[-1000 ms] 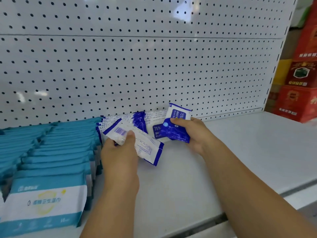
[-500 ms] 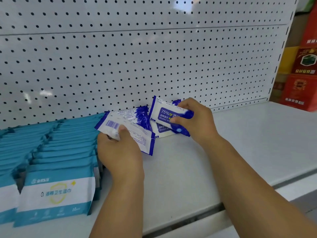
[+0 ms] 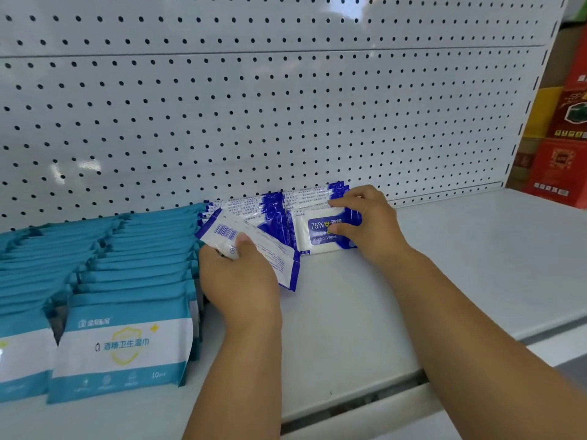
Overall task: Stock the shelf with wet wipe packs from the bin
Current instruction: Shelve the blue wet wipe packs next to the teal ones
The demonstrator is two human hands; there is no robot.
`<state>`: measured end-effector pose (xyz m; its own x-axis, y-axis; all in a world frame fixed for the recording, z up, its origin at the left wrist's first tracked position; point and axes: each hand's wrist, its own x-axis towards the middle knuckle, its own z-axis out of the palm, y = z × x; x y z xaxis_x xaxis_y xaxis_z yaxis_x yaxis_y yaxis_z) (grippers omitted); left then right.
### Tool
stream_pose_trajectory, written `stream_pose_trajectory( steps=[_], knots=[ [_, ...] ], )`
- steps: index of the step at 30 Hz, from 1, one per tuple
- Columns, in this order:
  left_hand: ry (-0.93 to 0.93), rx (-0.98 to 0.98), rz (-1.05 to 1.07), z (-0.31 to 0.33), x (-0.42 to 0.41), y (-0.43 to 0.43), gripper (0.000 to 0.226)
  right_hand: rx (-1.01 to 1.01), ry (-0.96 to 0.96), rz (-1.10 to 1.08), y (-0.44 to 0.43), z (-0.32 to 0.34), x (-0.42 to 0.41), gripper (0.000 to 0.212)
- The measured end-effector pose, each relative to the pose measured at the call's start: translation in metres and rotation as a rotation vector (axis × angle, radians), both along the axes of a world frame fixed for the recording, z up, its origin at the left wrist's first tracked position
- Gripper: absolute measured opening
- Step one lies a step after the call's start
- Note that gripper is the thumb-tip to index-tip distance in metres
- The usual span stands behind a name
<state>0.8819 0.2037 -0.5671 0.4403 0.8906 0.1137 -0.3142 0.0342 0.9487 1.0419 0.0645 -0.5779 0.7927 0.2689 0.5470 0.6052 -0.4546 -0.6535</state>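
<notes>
Head view shows a white shelf with a holey back wall. The right hand has its fingers curled on a blue-and-white wipe pack. It stands on the shelf at the front of a short row of blue packs, at 12 o'clock. The left hand grips a second pack, barcode up, at 9 o'clock of the first. Rows of teal packs fill 8 o'clock. Some red boxes sit at 3 o'clock.
</notes>
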Motion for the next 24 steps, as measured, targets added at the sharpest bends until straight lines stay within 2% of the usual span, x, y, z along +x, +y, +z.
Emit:
stream_pose_trajectory(
  steps=[2,8,14,18,21,24],
  knots=[
    [0.005,-0.004,-0.006,0.0,0.0,0.0,0.024,-0.166,-0.103,-0.123,0.001,0.001,-0.001,0.048],
    [-0.005,-0.023,-0.018,0.0,-0.001,0.0,0.024,-0.365,-0.063,-0.176,-0.004,-0.004,-0.008,0.058],
    [-0.005,-0.034,-0.038,0.002,-0.003,-0.001,0.027,-0.286,-0.203,-0.197,0.015,-0.002,-0.007,0.072],
    [0.009,-0.032,-0.039,0.001,-0.003,-0.001,0.025,-0.239,-0.12,-0.224,0.016,0.003,-0.014,0.08],
    [0.003,-0.051,-0.047,0.002,-0.002,-0.001,0.017,-0.2,-0.06,-0.228,0.01,0.007,-0.021,0.076],
    [-0.023,-0.079,-0.06,0.004,-0.003,-0.001,0.008,-0.09,0.016,-0.159,0.008,0.01,-0.03,0.06]
  ],
)
